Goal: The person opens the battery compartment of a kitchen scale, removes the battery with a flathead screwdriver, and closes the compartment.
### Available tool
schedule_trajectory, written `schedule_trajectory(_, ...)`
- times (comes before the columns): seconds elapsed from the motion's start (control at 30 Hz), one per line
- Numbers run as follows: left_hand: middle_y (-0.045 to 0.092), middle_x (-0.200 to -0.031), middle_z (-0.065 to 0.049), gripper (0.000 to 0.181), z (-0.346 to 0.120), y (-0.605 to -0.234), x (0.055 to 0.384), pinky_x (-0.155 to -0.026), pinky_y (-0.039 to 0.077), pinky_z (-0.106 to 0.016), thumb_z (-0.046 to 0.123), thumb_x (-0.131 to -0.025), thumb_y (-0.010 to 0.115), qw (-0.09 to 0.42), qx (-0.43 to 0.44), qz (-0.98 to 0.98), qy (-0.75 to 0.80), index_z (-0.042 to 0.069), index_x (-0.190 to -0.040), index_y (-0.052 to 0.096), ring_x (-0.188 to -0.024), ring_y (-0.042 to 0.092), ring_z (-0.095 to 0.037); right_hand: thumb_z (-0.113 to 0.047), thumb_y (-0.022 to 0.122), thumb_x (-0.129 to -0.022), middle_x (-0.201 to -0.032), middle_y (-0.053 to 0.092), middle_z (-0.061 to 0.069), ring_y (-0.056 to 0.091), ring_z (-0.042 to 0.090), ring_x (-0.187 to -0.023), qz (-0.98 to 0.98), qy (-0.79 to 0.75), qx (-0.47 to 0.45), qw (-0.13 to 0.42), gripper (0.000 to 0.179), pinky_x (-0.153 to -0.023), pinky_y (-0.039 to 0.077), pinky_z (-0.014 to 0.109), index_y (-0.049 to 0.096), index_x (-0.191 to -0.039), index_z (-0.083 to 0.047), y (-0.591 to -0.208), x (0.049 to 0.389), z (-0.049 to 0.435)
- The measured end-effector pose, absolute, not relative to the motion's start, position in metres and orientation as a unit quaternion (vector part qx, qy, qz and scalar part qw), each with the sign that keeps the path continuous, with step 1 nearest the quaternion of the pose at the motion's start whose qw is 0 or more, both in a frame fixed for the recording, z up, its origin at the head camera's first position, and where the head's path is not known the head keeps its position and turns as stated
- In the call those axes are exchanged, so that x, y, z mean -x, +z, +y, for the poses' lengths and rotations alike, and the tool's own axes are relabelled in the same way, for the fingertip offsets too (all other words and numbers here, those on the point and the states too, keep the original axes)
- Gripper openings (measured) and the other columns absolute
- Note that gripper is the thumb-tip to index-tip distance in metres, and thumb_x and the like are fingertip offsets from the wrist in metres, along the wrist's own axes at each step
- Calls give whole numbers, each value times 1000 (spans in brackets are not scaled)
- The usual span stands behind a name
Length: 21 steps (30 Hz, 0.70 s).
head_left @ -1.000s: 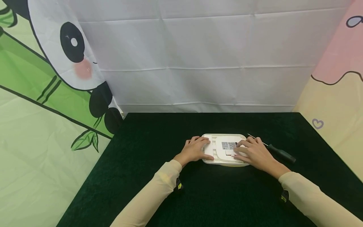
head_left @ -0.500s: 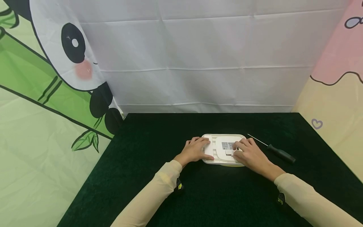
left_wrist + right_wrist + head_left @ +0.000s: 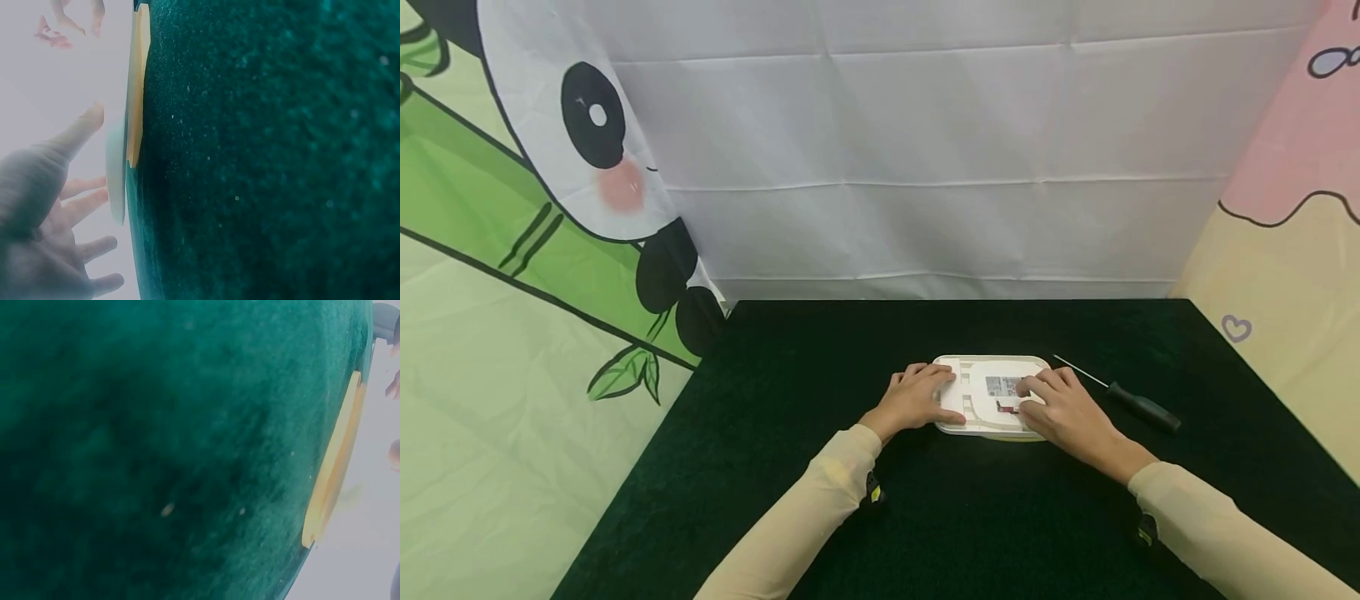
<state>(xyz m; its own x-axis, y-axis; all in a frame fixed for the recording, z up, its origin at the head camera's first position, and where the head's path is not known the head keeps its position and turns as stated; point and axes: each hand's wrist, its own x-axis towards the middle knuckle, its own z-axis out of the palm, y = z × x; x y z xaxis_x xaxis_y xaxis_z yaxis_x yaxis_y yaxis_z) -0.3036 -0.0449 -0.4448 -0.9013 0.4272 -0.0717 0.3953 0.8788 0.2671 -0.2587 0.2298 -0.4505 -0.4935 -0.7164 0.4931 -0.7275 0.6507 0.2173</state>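
Left hand [image 3: 917, 395]: fingers spread on white device [image 3: 983, 410], nine-o'clock end; even pressure should steady it.
Right hand [image 3: 1063, 412]: at three o'clock of slot [image 3: 1006, 407]; cannot tell whether pinching.

Head view: lighting is even and diffuse; the worktop [image 3: 850, 517] renders dark, the white backdrop [image 3: 925, 125] muted grey. Left wrist view: haze and overexposure wash out the left side. Right wrist view: glare whitens the right edge; worktop texture is blurred.
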Motion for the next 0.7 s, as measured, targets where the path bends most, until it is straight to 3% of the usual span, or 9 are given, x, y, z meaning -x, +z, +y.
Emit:
schedule_trajectory(0.13,37,-156,6,81,-44,-445,303,-111,29,-48,68,-79,66,66,-211,967,126,28,-146,46,-140,30,-25,-16,74,-78,-108,63,9,56,32,-101,-862,18,-415,291,12,-88,43,51,72,-90,-14,-449,256,241)
schedule_trajectory(0.2,36,-156,6,81,-44,-445,303,-111,29,-48,69,-79,66,68,-211,967,126,28,-146,45,-140,30,-25,-18,67,-85,-107,63,10,56,32,-100,-860,23,-414,299,8,-86,43,51,72,-89,-13,-449,256,249)
schedule_trajectory(0.33,36,-156,5,82,-44,-443,302,-111,28,-48,68,-79,66,71,-209,967,130,27,-147,45,-141,30,-26,-33,39,-104,-105,62,12,55,32,-96,-856,34,-406,319,43,-82,43,49,72,-87,-11,-451,255,267)
schedule_trajectory(0.43,36,-156,4,82,-44,-442,301,-111,28,-49,68,-79,67,72,-209,966,132,27,-147,44,-141,30,-26,-40,22,-106,-101,62,12,54,31,-91,-856,36,-394,334,62,-77,43,46,72,-85,-10,-452,254,281)
schedule_trajectory(0.7,35,-157,5,82,-44,-446,304,-117,23,-51,67,-79,67,74,-215,964,136,26,-147,44,-145,26,-25,-39,25,-106,-93,61,11,53,27,-80,-860,38,-375,345,64,-65,42,38,74,-79,-8,-459,249,314)
